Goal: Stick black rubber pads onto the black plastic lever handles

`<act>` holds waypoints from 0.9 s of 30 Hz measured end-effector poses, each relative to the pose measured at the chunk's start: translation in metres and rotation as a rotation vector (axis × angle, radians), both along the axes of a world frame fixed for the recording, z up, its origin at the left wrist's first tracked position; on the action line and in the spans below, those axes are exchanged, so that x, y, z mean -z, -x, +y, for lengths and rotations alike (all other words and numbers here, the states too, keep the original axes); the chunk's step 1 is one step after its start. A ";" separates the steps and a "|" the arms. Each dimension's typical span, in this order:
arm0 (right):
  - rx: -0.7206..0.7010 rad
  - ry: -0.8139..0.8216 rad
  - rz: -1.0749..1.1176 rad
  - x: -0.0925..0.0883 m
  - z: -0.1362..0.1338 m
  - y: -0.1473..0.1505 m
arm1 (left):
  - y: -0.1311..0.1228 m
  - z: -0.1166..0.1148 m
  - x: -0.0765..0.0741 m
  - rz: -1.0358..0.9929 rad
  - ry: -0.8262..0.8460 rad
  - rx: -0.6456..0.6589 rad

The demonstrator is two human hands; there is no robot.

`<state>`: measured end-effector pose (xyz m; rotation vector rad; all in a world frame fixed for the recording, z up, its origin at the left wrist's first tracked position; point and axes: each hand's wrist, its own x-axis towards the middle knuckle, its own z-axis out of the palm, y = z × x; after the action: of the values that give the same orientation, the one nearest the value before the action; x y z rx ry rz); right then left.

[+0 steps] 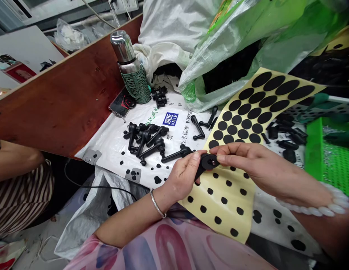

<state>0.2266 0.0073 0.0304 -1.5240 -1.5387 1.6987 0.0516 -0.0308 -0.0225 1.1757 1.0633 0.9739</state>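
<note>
My left hand point(185, 170) is closed around a black plastic part with a round, flat end point(206, 162). That end faces up and has a slotted hole in its middle. My right hand point(247, 161) pinches the rim of the same end between thumb and fingers; whether a thin pad lies there too, I cannot tell. Beneath both hands lies a yellow backing sheet point(227, 210) with rows of black round stickers point(243, 134) on its far half and small black dots on its near half. To the left is a pile of black crank-like plastic parts point(148, 137).
A steel flask point(126, 56) in a green net stands by a brown wooden board point(64, 97). Behind the sheet sits a large green-white plastic bag point(219, 56). At right are a green basket point(334, 157) and loose black pieces point(289, 137). Another person's arm point(17, 161) shows at far left.
</note>
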 end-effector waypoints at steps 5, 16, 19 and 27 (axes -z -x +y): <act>-0.003 0.030 0.015 0.003 0.001 -0.001 | 0.000 0.001 -0.001 0.007 0.001 -0.001; 0.037 -0.004 0.044 0.012 -0.003 0.000 | -0.001 0.000 0.007 -0.016 -0.060 0.022; 0.055 -0.030 0.048 0.012 -0.006 0.002 | -0.002 0.000 0.009 -0.012 -0.071 0.020; 0.171 -0.129 0.008 0.020 -0.014 0.007 | -0.003 -0.002 0.013 0.013 -0.080 0.008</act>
<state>0.2196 -0.0071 0.0106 -1.5329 -1.4392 1.4799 0.0546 -0.0326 -0.0350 1.2523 1.0374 1.0121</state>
